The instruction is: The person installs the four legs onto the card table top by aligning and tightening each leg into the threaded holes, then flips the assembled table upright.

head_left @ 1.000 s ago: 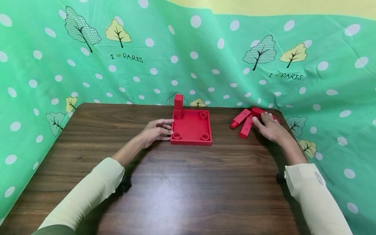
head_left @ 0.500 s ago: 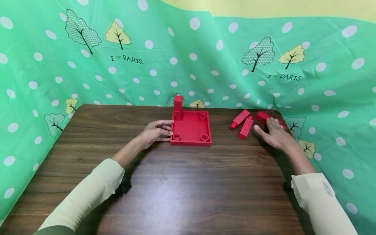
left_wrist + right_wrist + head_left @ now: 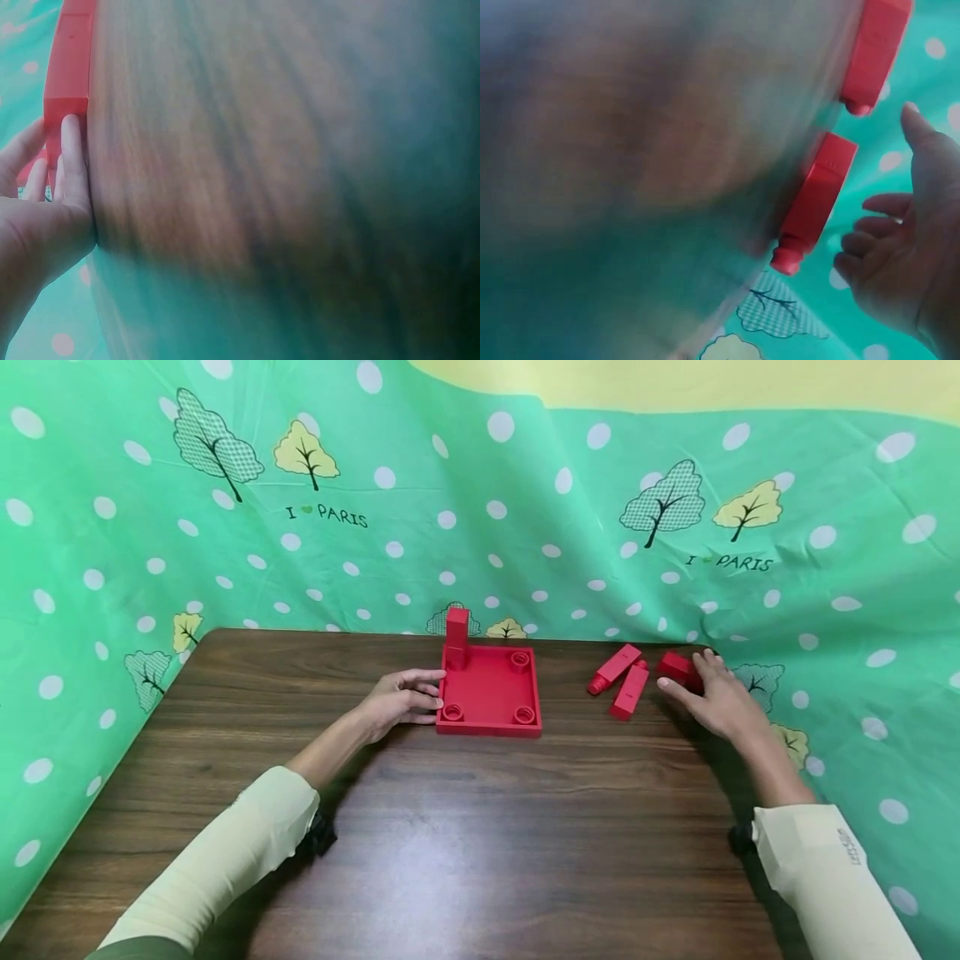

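Along the left side of a square red tray [image 3: 491, 689], my left hand [image 3: 390, 697] rests with extended fingers. A red block [image 3: 457, 635] stands upright at its far left corner, and ring-shaped sockets show in the other three. In the left wrist view, a fingertip [image 3: 71, 127] touches the tray's wall [image 3: 69, 64]. At the table's back right, my right hand [image 3: 720, 693] is over a lying red block [image 3: 675, 668], covering its right end. The right wrist view shows that block's [image 3: 814, 195] knobbed end, with the right hand [image 3: 900, 225] beside it, fingers loosely bent.
Two more red knobbed blocks [image 3: 613, 668] lie close together left of my right hand. The wooden table [image 3: 480, 827] ends just behind the tray and blocks, where a green dotted cloth [image 3: 480, 552] hangs.
My right hand has moved right and slightly nearer. The block under it has shifted away from the other two and turned a little. My left hand has stayed at the tray.
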{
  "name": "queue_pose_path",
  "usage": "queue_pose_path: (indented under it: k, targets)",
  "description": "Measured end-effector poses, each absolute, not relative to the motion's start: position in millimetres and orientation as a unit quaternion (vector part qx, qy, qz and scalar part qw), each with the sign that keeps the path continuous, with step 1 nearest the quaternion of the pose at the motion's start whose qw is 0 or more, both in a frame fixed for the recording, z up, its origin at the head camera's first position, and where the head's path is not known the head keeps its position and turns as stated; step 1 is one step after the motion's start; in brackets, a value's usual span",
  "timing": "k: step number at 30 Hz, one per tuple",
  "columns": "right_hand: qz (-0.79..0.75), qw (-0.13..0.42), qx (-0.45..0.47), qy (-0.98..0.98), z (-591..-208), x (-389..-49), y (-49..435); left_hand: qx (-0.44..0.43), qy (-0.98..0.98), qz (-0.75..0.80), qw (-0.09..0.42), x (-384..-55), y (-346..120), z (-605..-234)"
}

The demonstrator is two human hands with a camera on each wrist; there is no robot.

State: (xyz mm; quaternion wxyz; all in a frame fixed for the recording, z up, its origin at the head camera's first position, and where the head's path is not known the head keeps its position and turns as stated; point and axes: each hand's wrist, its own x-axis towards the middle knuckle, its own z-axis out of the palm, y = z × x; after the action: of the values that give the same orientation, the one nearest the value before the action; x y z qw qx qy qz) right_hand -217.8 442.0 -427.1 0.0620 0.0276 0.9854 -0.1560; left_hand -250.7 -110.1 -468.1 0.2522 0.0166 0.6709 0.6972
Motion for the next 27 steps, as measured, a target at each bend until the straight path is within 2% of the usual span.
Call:
queue_pose_path:
  k: [13, 20, 27]
  targets:
    - [-0.244, 0.073, 0.031, 0.967, -430.7, -255.4, 475.7, 0.013, 0.670, 0.697, 0.254, -251.7, -109.7, -471.1]
    - [-0.242, 0.103, 0.007, 0.965, -430.4, -265.8, 474.9, 0.013, 0.673, 0.695, 0.253, -251.3, -109.6, -470.2]
    - [-0.252, 0.094, 0.018, 0.963, -433.2, -271.6, 474.5, 0.010, 0.672, 0.697, 0.251, -250.4, -110.3, -467.6]
